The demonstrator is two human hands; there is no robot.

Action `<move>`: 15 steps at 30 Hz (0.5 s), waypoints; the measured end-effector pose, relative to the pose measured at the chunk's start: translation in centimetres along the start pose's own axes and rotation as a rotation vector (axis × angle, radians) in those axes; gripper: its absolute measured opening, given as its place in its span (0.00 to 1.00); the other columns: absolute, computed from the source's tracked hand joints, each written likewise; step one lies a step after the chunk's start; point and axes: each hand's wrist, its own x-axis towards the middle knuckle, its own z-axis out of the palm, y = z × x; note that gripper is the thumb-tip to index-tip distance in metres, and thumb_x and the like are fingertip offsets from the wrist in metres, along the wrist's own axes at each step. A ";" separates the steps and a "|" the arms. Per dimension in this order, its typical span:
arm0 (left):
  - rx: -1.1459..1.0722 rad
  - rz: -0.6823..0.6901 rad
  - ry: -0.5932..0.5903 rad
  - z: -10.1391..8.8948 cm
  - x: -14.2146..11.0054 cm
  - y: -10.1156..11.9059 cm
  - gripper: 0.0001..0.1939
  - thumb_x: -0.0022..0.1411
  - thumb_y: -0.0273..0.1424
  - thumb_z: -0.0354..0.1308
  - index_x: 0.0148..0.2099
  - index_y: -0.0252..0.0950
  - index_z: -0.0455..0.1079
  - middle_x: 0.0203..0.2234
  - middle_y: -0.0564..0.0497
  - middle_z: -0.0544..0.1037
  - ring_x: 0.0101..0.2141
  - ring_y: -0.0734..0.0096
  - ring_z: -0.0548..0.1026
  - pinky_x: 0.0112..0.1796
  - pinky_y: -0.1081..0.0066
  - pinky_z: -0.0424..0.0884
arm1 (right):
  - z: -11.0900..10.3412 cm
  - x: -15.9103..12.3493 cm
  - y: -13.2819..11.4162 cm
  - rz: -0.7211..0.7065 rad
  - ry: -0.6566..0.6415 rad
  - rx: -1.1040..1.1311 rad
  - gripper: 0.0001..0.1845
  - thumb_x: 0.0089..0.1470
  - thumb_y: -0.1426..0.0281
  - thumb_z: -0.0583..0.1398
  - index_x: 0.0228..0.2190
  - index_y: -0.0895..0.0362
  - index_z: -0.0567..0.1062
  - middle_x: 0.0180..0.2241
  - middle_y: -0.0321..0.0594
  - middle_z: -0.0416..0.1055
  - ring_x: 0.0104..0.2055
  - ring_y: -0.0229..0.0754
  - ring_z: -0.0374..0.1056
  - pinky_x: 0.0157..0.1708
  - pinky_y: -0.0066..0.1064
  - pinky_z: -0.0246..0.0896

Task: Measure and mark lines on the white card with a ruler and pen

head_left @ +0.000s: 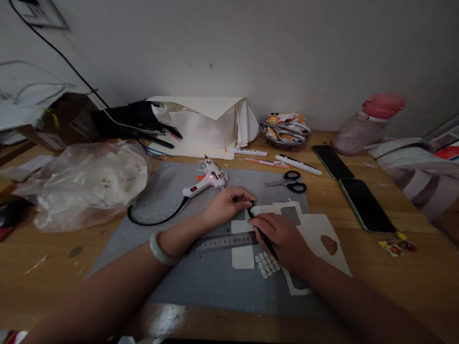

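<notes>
My right hand (278, 234) is closed around a slim black pen-like tool (267, 242), perhaps a craft knife, its tip pointing toward my left fingers. My left hand (229, 205), a pale bangle on its wrist, pinches at the edge of a small white card piece (256, 209); a tiny dark bit shows at its fingertips, too small to name. Just below both hands a steel ruler (225, 242) lies across a white card strip (243, 258). Several small white rounded pieces (266, 264) sit beside the strip. Cut white card (315, 229) with openings spreads under and beyond my right hand.
A grey cutting mat (172, 267) covers the table's middle. On it are a lit glue gun (208, 180) with a black cord and black-handled scissors (289, 182). Around stand a plastic bag (96, 186), markers (297, 164), two phones (366, 204), a bowl (285, 131) and a pink-lidded bottle (366, 124).
</notes>
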 end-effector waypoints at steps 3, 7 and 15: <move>-0.032 -0.003 0.003 0.0 0.0 -0.1 0.07 0.57 0.25 0.56 0.37 0.36 0.75 0.38 0.52 0.80 0.41 0.71 0.76 0.44 0.75 0.70 | 0.1 0.1 0.0 -0.005 -0.004 -0.022 0.12 0.59 0.77 0.51 0.41 0.60 0.72 0.37 0.49 0.75 0.37 0.46 0.70 0.34 0.36 0.64; -0.051 0.005 0.006 0.1 0.1 -0.2 0.07 0.57 0.25 0.56 0.37 0.36 0.74 0.38 0.52 0.80 0.41 0.70 0.76 0.44 0.74 0.70 | 0.1 0.2 -0.1 -0.009 -0.019 -0.056 0.12 0.59 0.77 0.51 0.41 0.61 0.72 0.37 0.49 0.75 0.37 0.47 0.69 0.33 0.37 0.64; -0.074 0.013 0.004 0.0 0.0 -0.2 0.06 0.57 0.25 0.56 0.37 0.35 0.74 0.37 0.52 0.80 0.40 0.71 0.76 0.43 0.73 0.70 | 0.0 0.2 -0.4 0.015 -0.056 -0.035 0.12 0.59 0.77 0.51 0.41 0.62 0.72 0.37 0.50 0.75 0.37 0.48 0.69 0.34 0.38 0.65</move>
